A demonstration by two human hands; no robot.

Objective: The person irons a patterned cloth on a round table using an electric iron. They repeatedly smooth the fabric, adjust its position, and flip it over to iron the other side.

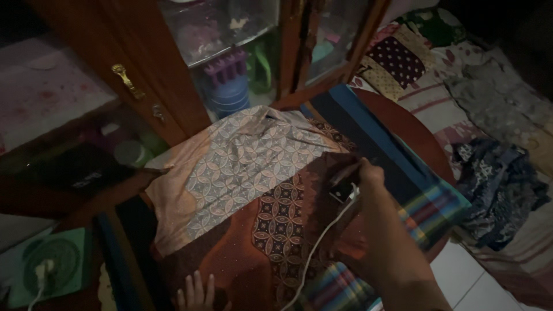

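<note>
Two hands: both on one patterned garment point(253, 190).
Right hand point(368, 175): grip closed on corded iron point(344, 190).
Left hand point(196, 294): fingers spread flat on fabric, holding nothing.
Underlay: striped cloth point(426, 201).

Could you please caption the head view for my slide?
Right hand runs an iron over a batik shirt; left hand steadies its hem.

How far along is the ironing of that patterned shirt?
Hard to say exactly. The patterned shirt already lies spread on a striped blanket over the round table. In hand: the right hand holds the iron, white cord trailing, on the shirt's right side, while the left hand presses the near edge flat. The pale upper part looks creased, so that probably remains.
</note>
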